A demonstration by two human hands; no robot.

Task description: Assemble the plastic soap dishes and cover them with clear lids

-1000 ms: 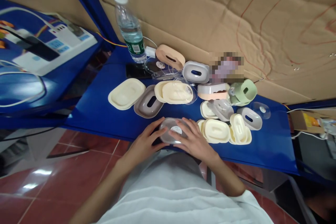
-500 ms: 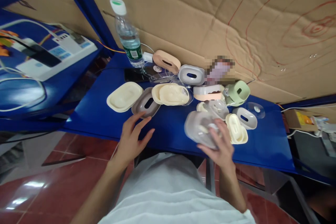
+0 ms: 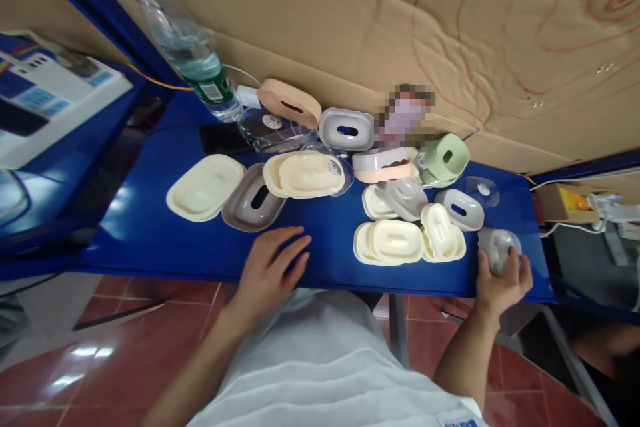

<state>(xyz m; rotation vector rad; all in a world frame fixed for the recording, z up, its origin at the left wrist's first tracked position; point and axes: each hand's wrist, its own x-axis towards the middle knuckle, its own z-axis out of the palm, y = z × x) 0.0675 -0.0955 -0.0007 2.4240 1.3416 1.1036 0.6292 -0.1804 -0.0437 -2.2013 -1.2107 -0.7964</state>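
Observation:
My right hand (image 3: 504,280) grips a grey plastic soap box with a clear cover (image 3: 497,247) at the table's right end; its underside is hidden from me. Fingers stretched and apart, my left hand (image 3: 275,263) is over the front of the blue table, holding nothing. Nearest to it lies a grey-brown slotted tray (image 3: 239,208), beside a cream oval tray (image 3: 205,187). Behind them rests a pair of overlapping cream trays (image 3: 313,175). Between my hands, more cream trays (image 3: 397,241) and a small cream piece (image 3: 441,230) lie near the front edge.
A water bottle (image 3: 193,60) leans at the back left near a peach slotted part (image 3: 290,105) and clear covers (image 3: 280,137). Grey (image 3: 346,128) and green parts (image 3: 447,157) line the cardboard wall (image 3: 310,27). A power strip (image 3: 55,107) sits left.
My right hand has carried the grey soap box rightward to the table's end, uncovering cream trays behind it. My left hand has shifted slightly right, off the grey-brown tray. The camera view has shifted.

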